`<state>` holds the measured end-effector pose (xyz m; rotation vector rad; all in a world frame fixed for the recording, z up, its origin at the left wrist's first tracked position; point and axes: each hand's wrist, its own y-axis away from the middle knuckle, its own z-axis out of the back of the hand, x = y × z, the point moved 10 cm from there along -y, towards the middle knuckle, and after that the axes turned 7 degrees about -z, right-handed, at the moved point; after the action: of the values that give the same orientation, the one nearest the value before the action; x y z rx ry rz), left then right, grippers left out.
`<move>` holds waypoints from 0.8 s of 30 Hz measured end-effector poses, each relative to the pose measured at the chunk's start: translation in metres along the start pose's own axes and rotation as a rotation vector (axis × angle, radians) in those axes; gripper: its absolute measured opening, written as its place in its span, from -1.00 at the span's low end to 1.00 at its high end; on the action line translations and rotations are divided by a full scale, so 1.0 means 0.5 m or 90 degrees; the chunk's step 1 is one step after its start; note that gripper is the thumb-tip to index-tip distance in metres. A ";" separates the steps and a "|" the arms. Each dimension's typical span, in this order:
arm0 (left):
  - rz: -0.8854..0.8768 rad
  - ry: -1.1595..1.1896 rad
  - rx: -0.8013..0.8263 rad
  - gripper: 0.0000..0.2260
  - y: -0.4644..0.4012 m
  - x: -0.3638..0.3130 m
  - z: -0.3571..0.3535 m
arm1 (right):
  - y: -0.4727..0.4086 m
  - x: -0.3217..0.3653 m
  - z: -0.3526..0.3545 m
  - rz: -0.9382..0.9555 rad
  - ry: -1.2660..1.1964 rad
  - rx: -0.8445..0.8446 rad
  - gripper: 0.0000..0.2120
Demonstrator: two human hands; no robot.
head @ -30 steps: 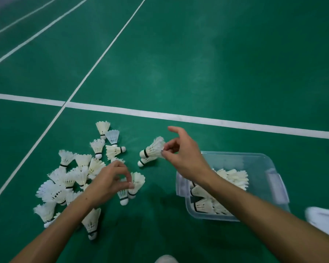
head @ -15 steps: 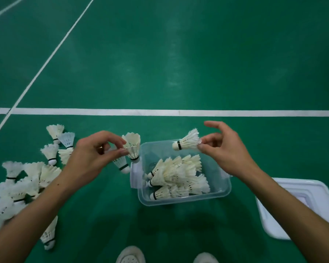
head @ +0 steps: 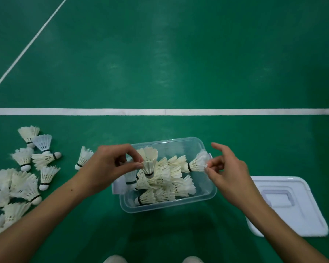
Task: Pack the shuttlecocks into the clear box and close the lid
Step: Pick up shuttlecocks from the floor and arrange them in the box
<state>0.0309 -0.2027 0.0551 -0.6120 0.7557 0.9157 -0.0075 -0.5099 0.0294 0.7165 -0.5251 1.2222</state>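
Green court floor [head: 179,63], clear plastic box [head: 207,194] half filled.
We pinched 1 white feathered shuttlecock [head: 197,164] in our right hand [head: 228,175], another [head: 149,167] in our left hand [head: 110,166]; best released low, corks down.

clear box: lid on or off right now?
Off. The clear box is open-topped, shuttlecocks showing inside; the white lid lies flat on the floor to its right.

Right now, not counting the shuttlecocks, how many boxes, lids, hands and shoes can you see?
Clear box: 1
Lid: 1
Hands: 2, the left hand and the right hand
Shoe tips: 2
Total: 6
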 end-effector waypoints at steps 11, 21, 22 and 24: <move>-0.048 -0.022 0.048 -0.91 -0.018 -0.026 -0.043 | 0.004 0.010 -0.079 0.020 0.065 0.052 -0.32; -0.043 -0.026 0.052 -0.91 -0.012 -0.024 -0.045 | -0.018 -0.005 -0.137 -0.089 -0.078 0.122 -0.32; -0.043 -0.026 0.053 -0.91 -0.012 -0.024 -0.046 | -0.021 -0.010 -0.140 -0.106 -0.090 0.129 -0.33; -0.040 -0.022 0.054 -0.91 -0.014 -0.022 -0.046 | -0.026 -0.021 -0.141 -0.140 -0.109 0.150 -0.37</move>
<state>0.0253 -0.2282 0.0512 -0.5414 0.7366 0.8299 0.0014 -0.4671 -0.0285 1.0577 -0.4321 1.0306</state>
